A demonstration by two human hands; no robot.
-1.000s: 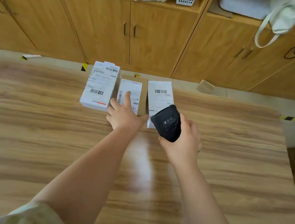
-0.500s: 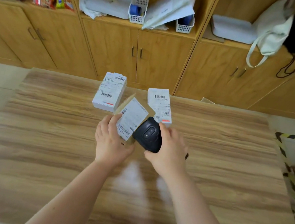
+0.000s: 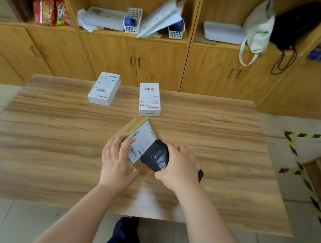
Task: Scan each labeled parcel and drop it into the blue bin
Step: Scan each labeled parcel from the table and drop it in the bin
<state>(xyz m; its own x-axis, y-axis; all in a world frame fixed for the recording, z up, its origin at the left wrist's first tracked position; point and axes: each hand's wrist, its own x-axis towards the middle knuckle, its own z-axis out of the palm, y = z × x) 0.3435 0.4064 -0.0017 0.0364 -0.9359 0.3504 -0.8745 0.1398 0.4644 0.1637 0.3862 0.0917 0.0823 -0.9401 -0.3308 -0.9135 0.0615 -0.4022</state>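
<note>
Parcel (image 3: 143, 137) sits tilted in my left hand (image 3: 118, 163), which grips its near end. Its label faces right, just beside the scanner (image 3: 156, 156) gripped in my right hand (image 3: 181, 167).

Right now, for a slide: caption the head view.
Left hand holds brown parcel; right hand holds scanner at its label.

Wooden table (image 3: 45, 144), two white labeled parcels (image 3: 104, 88) (image 3: 150, 99) lying flat (far edge)
</note>
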